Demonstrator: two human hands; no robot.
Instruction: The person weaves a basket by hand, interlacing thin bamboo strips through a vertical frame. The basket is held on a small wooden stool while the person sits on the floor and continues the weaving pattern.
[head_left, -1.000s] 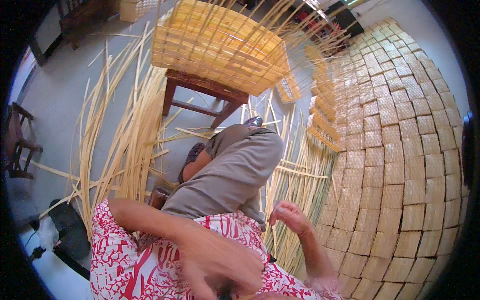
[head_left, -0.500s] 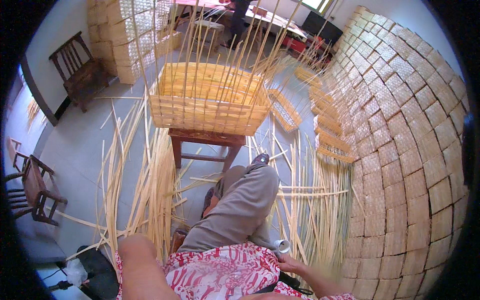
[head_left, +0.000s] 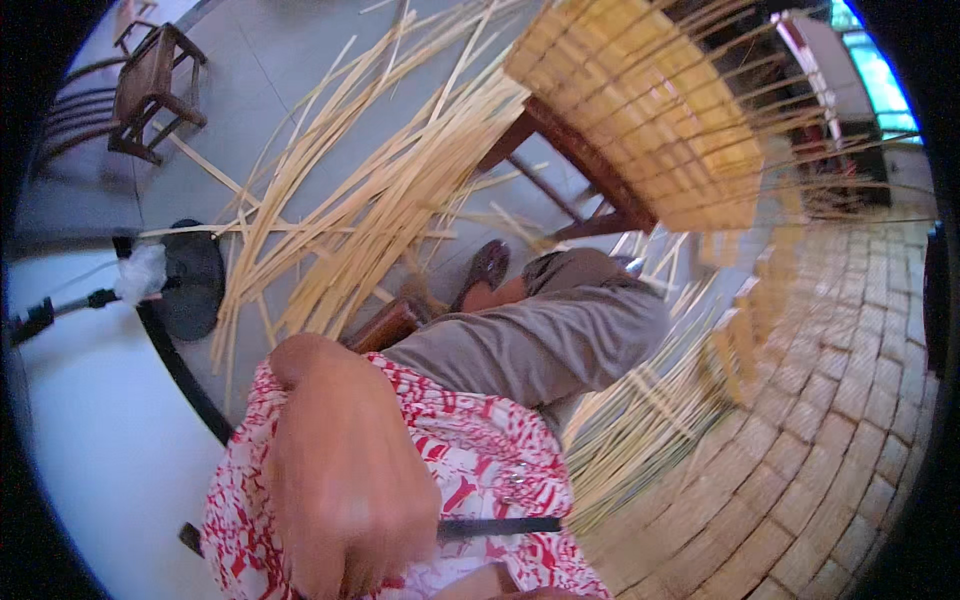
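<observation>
My left hand (head_left: 355, 500), smeared by motion, is low over my lap on the red-and-white patterned cloth (head_left: 475, 470), beside a black strap (head_left: 500, 525). Its fingers point down and are too blurred to show what they hold. My right hand cannot be made out; only a small piece of skin shows at the lower edge. Beyond my crossed legs in grey trousers (head_left: 530, 350), a yellow woven basket (head_left: 640, 110) with long upright stakes rests on a dark wooden stool (head_left: 600, 170).
Long pale strips (head_left: 330, 200) lie on the grey floor. A dark chair (head_left: 150, 90) stands upper left, near a black round base (head_left: 195, 280) with a plastic bag (head_left: 140, 270). Smaller yellow woven pieces (head_left: 740, 330) and many stacked woven blocks (head_left: 830, 400) line the right.
The view has swung and tilted. My left hand has moved down to the strap at my lap. My right hand, earlier by a white cylinder at my right hip, has left view.
</observation>
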